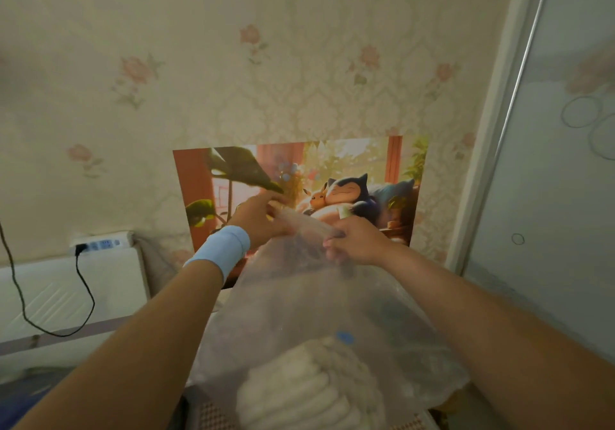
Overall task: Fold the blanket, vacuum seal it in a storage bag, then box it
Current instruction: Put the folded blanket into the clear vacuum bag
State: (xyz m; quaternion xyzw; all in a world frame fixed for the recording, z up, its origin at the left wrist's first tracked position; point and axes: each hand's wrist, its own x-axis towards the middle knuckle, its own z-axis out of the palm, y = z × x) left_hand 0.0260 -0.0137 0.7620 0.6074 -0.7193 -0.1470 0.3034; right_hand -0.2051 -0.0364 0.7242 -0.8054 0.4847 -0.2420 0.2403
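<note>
A clear plastic storage bag (299, 303) stands upright in front of me, and a folded cream ribbed blanket (306, 386) shows through its lower part. A blue valve (345, 337) sits on the bag's face. My left hand (258, 220), with a light blue wristband, pinches the bag's top edge on the left. My right hand (354, 240) grips the same top edge on the right. The two hands are close together at the bag's mouth. The bottom of the bag is out of view.
A cartoon poster (299, 176) leans against the flowered wallpaper behind the bag. At the left, a white power strip (100, 245) with a black cable rests on a white unit (66, 296). A frosted sliding door (549, 196) fills the right side.
</note>
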